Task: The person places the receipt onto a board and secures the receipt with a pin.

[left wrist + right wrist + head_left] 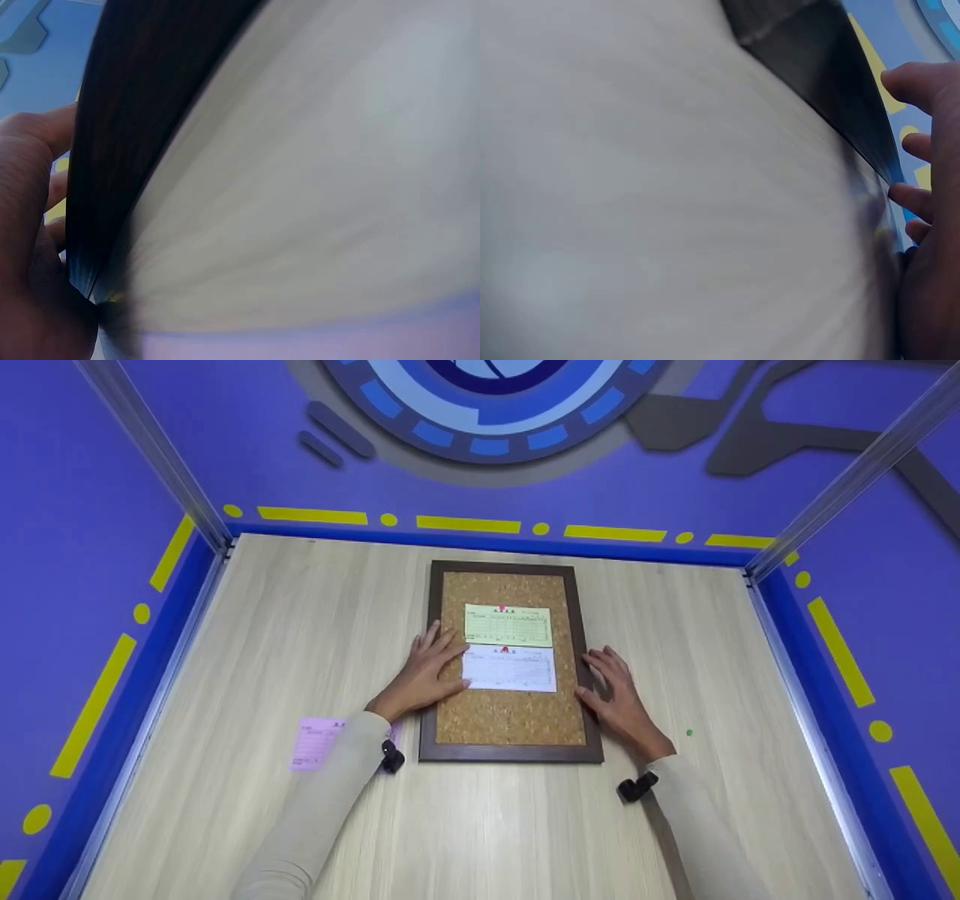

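A cork board (510, 720) in a dark brown frame lies on the table. Pinned on it, one above the other, are a pale green slip (508, 628) with a pink pin (502, 607) and a white slip (510, 671) with a red pin (505, 649). My left hand (422, 673) lies across the board's left edge, fingers spread, its thumb and index fingertips at the white slip's left side. My right hand (621, 701) is at the right edge, its fingertips by the dark frame (825, 75). In the left wrist view, the frame side (127, 112) partly hides the left fingers.
A pink slip (313, 746) lies left of the board, partly covered by the left forearm. A small green dot-like item (689, 733) is on the table (510, 825) at the right. Blue walls (480, 480) with yellow marks border the table at the back and sides.
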The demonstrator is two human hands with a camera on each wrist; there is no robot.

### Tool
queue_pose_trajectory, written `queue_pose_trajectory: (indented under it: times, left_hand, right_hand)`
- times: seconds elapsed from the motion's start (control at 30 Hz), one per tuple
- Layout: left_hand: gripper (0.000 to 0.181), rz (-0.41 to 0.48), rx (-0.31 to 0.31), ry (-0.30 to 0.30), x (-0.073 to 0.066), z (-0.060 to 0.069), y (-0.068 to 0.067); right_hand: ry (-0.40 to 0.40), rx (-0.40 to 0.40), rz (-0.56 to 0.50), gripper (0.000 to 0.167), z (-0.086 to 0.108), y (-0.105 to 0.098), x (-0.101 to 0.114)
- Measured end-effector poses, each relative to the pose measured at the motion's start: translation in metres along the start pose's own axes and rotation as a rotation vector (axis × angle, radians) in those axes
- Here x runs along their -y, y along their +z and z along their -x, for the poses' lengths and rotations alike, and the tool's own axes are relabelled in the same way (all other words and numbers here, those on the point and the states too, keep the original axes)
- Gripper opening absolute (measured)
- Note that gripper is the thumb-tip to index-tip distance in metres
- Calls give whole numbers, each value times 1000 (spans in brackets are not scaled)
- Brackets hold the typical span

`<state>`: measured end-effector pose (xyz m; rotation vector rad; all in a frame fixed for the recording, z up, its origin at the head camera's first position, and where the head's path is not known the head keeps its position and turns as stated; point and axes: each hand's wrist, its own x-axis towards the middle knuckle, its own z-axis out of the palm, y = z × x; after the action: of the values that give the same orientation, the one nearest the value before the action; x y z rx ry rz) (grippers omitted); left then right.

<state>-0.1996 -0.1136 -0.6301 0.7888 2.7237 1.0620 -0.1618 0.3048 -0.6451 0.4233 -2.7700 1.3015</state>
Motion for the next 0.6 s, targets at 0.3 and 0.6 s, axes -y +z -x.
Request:
queue_pose_trajectory:
  times: [0.3,0.6]
  left_hand:
    - [72,1,-9,-3,1,-1,1]
    - [73,-1,-6,-9,2,-2,2]
  right_hand:
    - [-89,-28,44,60,2,3,-5]
    - [-131,-12,108,57,5,6,-6]
